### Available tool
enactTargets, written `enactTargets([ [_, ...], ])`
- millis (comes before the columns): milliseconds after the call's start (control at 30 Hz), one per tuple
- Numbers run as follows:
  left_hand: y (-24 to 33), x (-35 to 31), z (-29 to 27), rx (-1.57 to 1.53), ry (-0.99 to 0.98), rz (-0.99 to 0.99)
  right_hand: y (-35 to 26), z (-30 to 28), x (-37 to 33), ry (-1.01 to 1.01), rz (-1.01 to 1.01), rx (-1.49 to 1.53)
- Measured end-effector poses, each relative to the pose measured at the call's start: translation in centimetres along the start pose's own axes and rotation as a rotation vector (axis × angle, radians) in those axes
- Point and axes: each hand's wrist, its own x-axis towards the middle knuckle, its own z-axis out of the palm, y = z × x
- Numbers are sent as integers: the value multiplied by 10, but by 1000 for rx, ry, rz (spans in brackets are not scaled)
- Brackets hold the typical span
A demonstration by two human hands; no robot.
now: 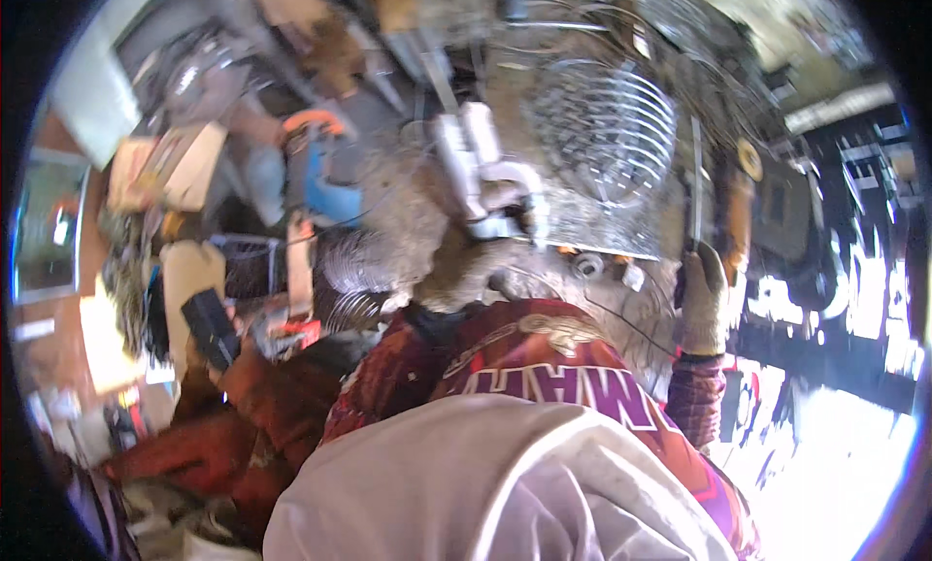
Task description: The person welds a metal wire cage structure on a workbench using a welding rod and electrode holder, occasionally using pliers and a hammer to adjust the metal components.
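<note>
My right hand point(705, 297), in a beige work glove, is closed around the lower end of a thin metal rod point(696, 178). The rod stands away from me, close to a rusty orange-brown cylinder point(740, 216). I cannot make out my left hand anywhere. In front of my red jersey is a pale metal fixture point(485, 178) with thick rounded parts, smeared by motion. To its right lies a large coil of shiny wire point(616, 129) with many loops.
At left, a red-brown sleeve point(267, 391), apparently another person's, leads to a hand near a dark block point(210, 328). Beyond are a cardboard box point(167, 168), a blue power tool point(330, 187) and smaller wire coils point(354, 275). A dark rack point(864, 192) stands at right.
</note>
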Motion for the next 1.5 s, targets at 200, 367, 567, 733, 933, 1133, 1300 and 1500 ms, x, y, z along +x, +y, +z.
enactTargets([
  [200,-9,29,-13,-114,-197,-59,-24,-47,-30,-94,-230,-287],
  [367,-21,37,-13,-27,-187,9,-97,-52,-44,-216,-242,-779],
  [567,-24,60,3,-122,-205,-55,-148,-30,-28,-240,-286,-1161],
  [733,-52,71,-15,-62,-135,-196,-163,-22,-7,-311,-407,-1289],
  [933,-58,78,-16,-56,-131,-358,-162,-10,-1,-372,-536,-1251],
  [1133,-54,81,-13,-44,-185,-171,-159,12,-17,-515,-227,-1056],
  [1300,-48,84,-7,-79,-219,-93,-113,24,-37,-393,-291,-862],
  [1500,-30,76,4,88,-128,-102,-73,35,-47,-312,-138,-633],
])
